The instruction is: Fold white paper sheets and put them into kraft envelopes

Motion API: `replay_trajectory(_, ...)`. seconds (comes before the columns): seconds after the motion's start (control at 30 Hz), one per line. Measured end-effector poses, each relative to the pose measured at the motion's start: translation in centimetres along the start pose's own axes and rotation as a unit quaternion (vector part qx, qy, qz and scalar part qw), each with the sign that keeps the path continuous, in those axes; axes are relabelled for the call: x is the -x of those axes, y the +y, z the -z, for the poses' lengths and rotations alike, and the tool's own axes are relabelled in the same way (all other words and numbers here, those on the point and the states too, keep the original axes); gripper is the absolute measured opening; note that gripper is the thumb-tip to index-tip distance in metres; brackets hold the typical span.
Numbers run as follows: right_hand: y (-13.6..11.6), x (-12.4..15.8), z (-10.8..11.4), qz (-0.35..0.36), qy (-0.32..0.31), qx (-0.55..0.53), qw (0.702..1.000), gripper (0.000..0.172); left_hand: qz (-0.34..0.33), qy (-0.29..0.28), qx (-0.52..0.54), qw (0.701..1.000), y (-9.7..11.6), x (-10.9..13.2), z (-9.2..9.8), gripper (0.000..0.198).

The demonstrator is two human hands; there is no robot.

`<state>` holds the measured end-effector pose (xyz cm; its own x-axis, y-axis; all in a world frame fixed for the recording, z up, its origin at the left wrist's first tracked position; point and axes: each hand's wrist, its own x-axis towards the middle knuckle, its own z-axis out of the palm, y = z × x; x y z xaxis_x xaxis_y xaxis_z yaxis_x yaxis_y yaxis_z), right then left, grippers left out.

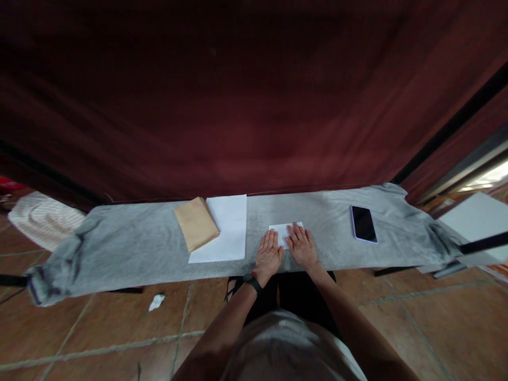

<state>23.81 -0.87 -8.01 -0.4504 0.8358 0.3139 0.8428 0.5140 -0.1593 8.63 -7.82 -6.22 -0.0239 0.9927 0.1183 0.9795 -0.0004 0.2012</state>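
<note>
Resting left hand (269, 258) on small white rectangular paper (281, 232) with fingers close together. Ditto right hand (303, 250), just more spread.

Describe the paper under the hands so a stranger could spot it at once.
Find the long grey cloth running along the dark red backdrop. Near its middle, the left hand and right hand lie over a small white paper. It is far smaller than the white sheet to its left, and white, unlike the tan folded stack partly covering that sheet.
</note>
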Motion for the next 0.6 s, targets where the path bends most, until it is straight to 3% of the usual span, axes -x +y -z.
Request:
replay_trajectory(0.17,1.7,0.8,-0.2,-0.011,0.033,0.018,0.999,0.057,0.011,0.0,0.003,1.0,-0.8,1.5,1.1,0.058)
replay_trajectory(0.27,2.1,1.0,-0.4,-0.015,0.04,0.026,0.999,0.058,0.017,0.04,0.025,0.999,-3.2,1.9,2.8,0.052)
replay_trajectory(0.37,2.0,1.1,-0.6,-0.019,0.042,0.028,0.999,0.058,0.13,0.149,0.029,0.98,-8.6,1.7,6.0,0.052)
replay_trajectory(0.43,1.9,1.1,-0.6,-0.022,0.038,0.025,0.999,0.059,0.27,0.207,0.032,0.94,-13.5,1.8,8.3,0.059)
replay_trajectory(0.5,1.9,1.0,-0.4,-0.027,0.034,0.024,0.999,0.059,0.384,0.224,0.035,0.895,-18.1,2.1,10.1,0.065)
replay_trajectory(0.6,1.9,1.0,-0.3,-0.025,0.024,0.025,0.999,0.059,0.463,0.214,0.048,0.859,-23.0,2.9,11.4,0.069)
